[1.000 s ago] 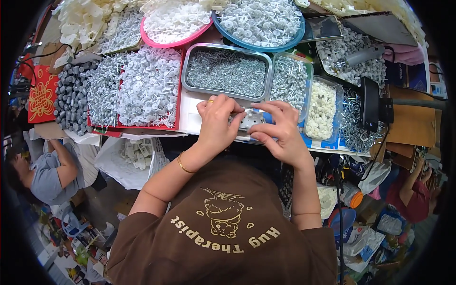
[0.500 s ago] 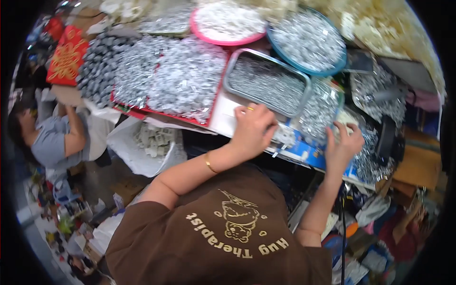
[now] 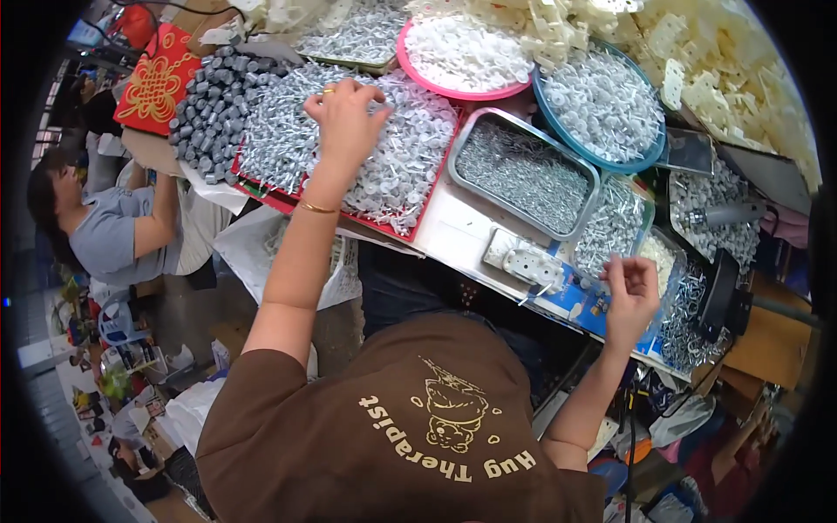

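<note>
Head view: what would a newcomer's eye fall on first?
Probably the round pink basin heaped with white pieces, top centre, and the red card with a gold knot, upper left. Lower, between them, the left hand is over the red tray of pale fasteners. A holed white plastic part lies left of the right hand.

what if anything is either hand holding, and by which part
No clear hold shows: whether the left hand, over the loose parts, or the right hand pinches anything cannot be told. The white holed piece lies unheld.

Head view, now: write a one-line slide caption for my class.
Left hand over the red tray of fasteners, right hand near the white plastic housing.
</note>
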Available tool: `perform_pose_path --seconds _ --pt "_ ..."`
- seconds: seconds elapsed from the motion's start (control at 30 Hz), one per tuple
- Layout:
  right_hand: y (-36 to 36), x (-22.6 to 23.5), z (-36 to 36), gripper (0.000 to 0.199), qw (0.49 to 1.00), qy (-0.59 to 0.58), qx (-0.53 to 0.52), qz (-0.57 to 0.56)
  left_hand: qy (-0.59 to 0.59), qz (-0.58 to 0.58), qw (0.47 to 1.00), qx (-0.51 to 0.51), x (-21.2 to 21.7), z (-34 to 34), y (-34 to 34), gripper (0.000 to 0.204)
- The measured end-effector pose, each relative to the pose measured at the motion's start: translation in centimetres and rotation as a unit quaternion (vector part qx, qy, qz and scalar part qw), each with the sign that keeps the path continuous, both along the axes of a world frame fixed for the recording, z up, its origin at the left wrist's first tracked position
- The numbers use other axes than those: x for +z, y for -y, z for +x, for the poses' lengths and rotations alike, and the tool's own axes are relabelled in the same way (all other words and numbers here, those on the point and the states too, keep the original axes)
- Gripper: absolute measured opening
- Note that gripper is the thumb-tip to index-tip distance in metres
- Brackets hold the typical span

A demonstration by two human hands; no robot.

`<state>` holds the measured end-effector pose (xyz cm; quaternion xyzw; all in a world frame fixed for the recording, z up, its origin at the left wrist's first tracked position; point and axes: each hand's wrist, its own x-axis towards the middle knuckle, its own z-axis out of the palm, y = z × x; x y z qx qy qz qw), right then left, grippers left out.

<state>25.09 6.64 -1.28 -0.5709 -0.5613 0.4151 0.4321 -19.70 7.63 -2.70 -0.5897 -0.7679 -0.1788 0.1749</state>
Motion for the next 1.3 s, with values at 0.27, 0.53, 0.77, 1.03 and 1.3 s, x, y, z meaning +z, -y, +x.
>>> perform_pose_path --seconds 0.27,0.53,0.77,1.03,1.3 --pt "1.3 2.6 -4.2 0.009 0.995 -0.009 0.094 0.031 0.032 -0.051 0.997 -0.039 1.0 -0.9 -0.3 0.019" --pt "2.0 3.7 -4.6 0.005 0.982 0.099 0.14 0.077 0.024 -0.064 0.994 -0.086 1.2 -1.1 -0.3 0.016" --pt "2.6 4.4 -5.4 0.007 0.964 0.165 0.185 0.101 0.005 -0.065 0.984 -0.166 1.9 -1.5 -0.4 0.008" --pt "2.7 1.9 -5.6 0.022 0.948 0.227 0.186 0.125 0.412 0.099 0.897 -0.124 1.4 0.8 2.4 0.009" --pt "2.4 2.5 -6.8 0.022 0.923 0.264 0.211 0.183 0.606 -0.065 0.757 -0.235 3.3 12.3 5.2 0.014"
